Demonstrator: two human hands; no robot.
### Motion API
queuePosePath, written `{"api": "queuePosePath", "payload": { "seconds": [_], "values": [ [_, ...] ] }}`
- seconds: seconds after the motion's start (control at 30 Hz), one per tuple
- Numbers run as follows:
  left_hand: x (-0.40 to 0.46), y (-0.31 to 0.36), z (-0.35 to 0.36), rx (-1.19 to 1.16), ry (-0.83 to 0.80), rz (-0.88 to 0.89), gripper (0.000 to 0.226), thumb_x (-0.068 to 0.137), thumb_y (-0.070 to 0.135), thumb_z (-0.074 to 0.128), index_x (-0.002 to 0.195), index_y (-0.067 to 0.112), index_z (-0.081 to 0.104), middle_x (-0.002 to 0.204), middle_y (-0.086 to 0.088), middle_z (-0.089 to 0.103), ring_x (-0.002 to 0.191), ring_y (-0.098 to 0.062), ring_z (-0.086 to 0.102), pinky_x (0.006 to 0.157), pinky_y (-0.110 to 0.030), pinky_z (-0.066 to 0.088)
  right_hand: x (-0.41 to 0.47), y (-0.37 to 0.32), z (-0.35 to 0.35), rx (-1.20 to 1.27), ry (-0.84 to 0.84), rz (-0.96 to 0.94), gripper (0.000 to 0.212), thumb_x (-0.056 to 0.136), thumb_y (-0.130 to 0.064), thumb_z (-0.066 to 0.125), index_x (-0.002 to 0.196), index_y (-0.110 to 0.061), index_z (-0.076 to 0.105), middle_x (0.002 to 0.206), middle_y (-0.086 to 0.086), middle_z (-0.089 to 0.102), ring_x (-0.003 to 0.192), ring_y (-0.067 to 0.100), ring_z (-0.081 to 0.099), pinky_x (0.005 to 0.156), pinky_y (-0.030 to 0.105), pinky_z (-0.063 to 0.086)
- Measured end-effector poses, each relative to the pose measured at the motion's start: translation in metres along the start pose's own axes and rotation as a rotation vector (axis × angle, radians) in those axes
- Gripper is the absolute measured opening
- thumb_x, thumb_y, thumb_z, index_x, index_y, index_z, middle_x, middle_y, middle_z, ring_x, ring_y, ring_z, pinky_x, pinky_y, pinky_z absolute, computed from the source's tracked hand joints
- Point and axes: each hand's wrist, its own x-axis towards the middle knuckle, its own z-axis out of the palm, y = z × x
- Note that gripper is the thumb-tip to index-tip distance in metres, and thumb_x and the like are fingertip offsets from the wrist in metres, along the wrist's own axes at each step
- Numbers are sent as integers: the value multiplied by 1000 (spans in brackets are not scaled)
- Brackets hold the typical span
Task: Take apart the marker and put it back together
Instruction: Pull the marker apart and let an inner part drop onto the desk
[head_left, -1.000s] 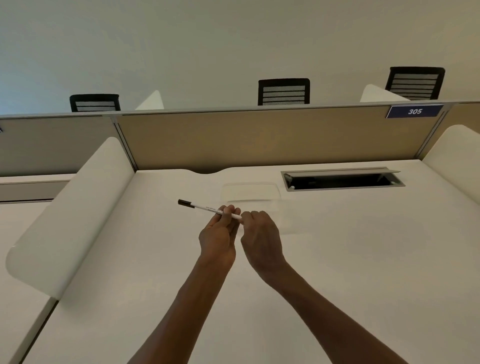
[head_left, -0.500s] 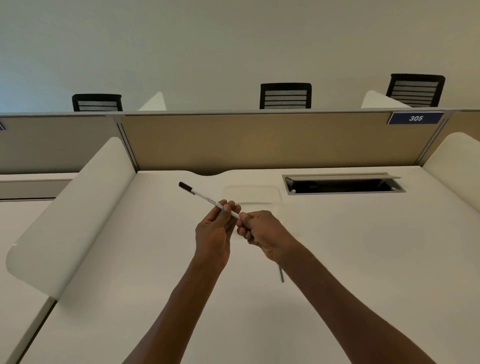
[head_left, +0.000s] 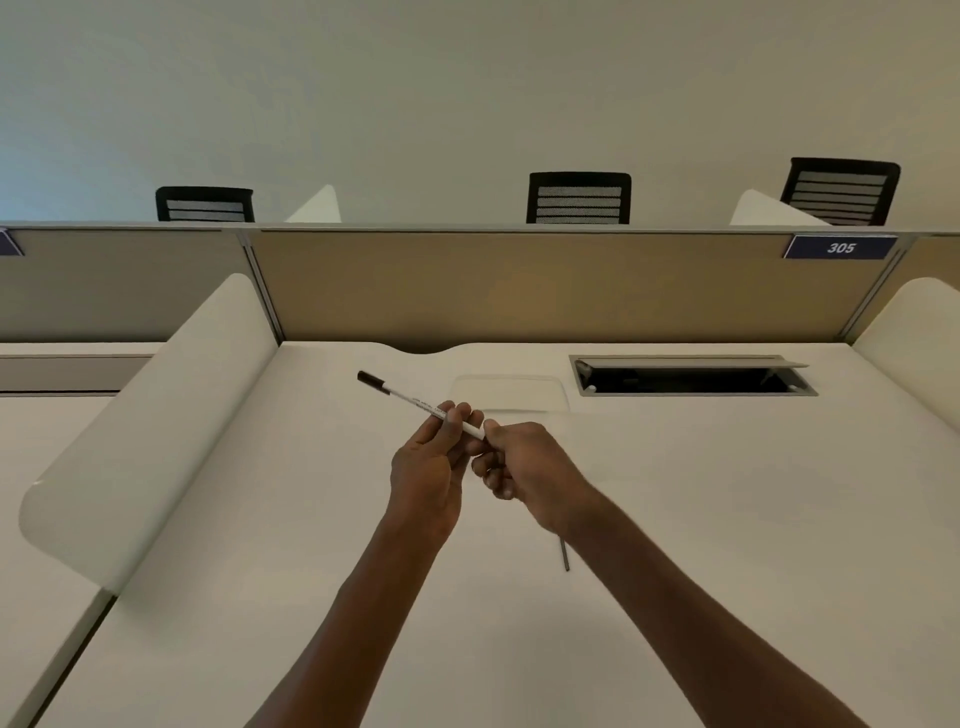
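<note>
Left fingers (head_left: 457, 415) around marker (head_left: 410, 399) barrel, right fingers (head_left: 493, 434) pinching its near end

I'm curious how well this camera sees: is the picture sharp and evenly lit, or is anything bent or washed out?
Head view: light is soft and even, with only faint shadows on the white desk; the wide lens bows the partition and side dividers; the marker held by the left hand and right hand is fairly sharp, its print unreadable; the 305 sign reads clearly.
</note>
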Motion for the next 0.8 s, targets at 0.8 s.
{"api": "queuePosePath", "payload": {
  "seconds": [0.8],
  "values": [
    [5, 5, -3, -48, 82, -3, 20, 86, 9, 66, 104, 2, 69, 85, -9, 75, 85, -20, 73, 80, -32, 61, 4, -7, 4, -154, 25, -66, 40, 103, -29, 43, 85, -5, 70, 63, 4, 64, 50, 10, 49, 48, 22, 38]
  ]
}}
